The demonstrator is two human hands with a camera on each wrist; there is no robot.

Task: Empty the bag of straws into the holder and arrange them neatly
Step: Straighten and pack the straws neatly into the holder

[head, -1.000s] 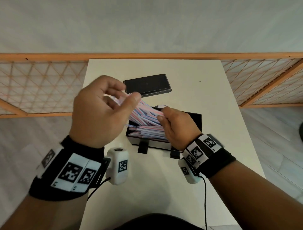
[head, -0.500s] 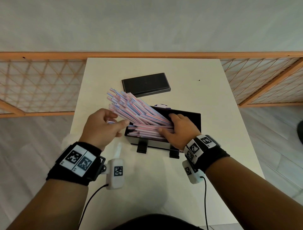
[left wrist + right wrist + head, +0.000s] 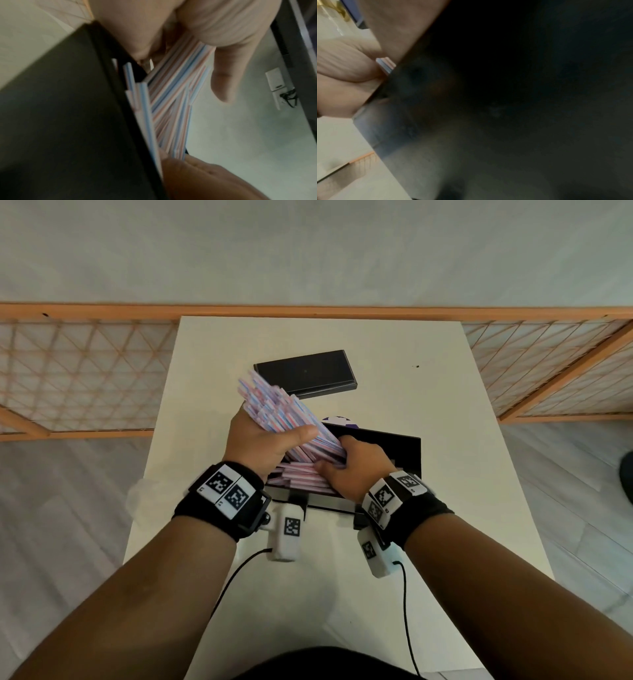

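Observation:
A thick bundle of pink, blue and white striped straws [image 3: 274, 405] leans up and to the left out of the black box holder [image 3: 409, 450] in the middle of the table. My left hand [image 3: 274, 434] grips the bundle at its middle, thumb across the top. My right hand [image 3: 342, 460] is inside the holder, with fingers and thumb curled round the bundle's lower end. More straws [image 3: 301, 479] lie flat in the holder. In the left wrist view the straws [image 3: 171, 101] run along the holder wall [image 3: 68, 121]. The right wrist view is mostly dark holder wall [image 3: 505, 94].
A flat black lid [image 3: 305, 373] lies on the white table [image 3: 445, 405] behind the straws. A crumpled clear plastic bag [image 3: 140, 498] sits at the table's left edge. Something purple and white [image 3: 339, 419] peeks out behind the holder. Wooden lattice rails [image 3: 68, 371] flank the table.
My left hand dropped from high on the straws to beside the holder, then came up and closed round the bundle's middle. The straws drew together into a tighter bundle. My right hand stayed in the holder.

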